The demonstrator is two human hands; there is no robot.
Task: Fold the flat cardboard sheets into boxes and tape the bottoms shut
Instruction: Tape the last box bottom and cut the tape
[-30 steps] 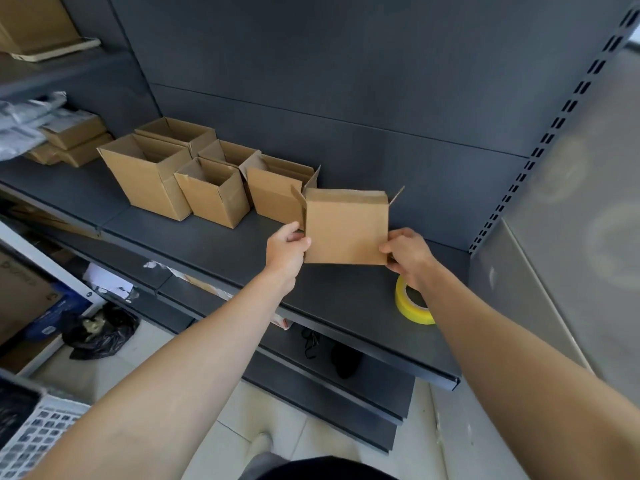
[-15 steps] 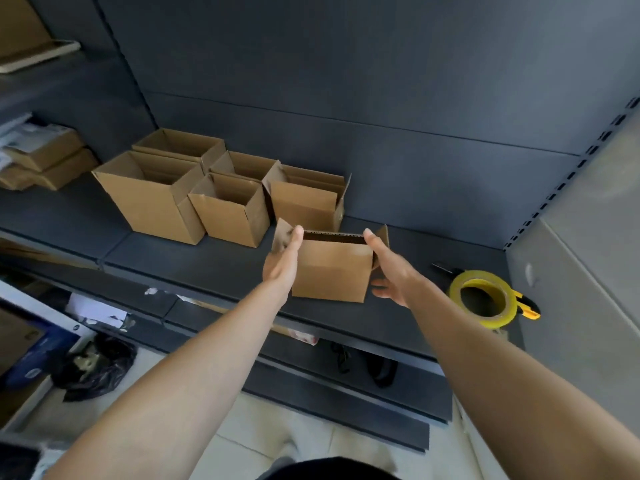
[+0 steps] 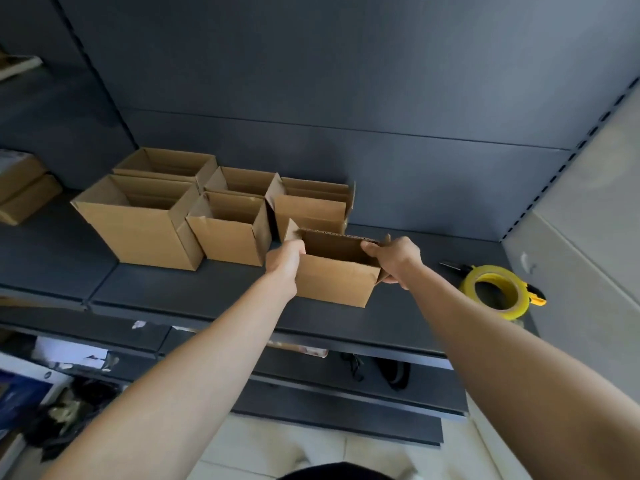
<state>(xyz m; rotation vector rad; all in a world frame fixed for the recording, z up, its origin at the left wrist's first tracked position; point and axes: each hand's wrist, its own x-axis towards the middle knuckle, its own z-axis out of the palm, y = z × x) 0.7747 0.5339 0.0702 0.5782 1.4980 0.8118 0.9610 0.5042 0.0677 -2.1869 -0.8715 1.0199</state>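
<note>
Left hand (image 3: 284, 259) is curled shut on the left end of a small brown box (image 3: 337, 280), w/ fingers over the rim. Right hand (image 3: 394, 259) pinches the right end the same way, thumb on the top edge. Box is plain cardboard, smooth sides, wavy ridges showing on the cut rim. Open top faces up, flaps standing. Its long side runs left to right. It sits at the front of a flat dark grey shelf (image 3: 214, 292), just in front of five more open boxes (image 3: 228, 233). A yellow tape roll (image 3: 497, 291) lies on the shelf to the right, a bit apart. Dark grey panel wall behind, pale tile floor below.
</note>
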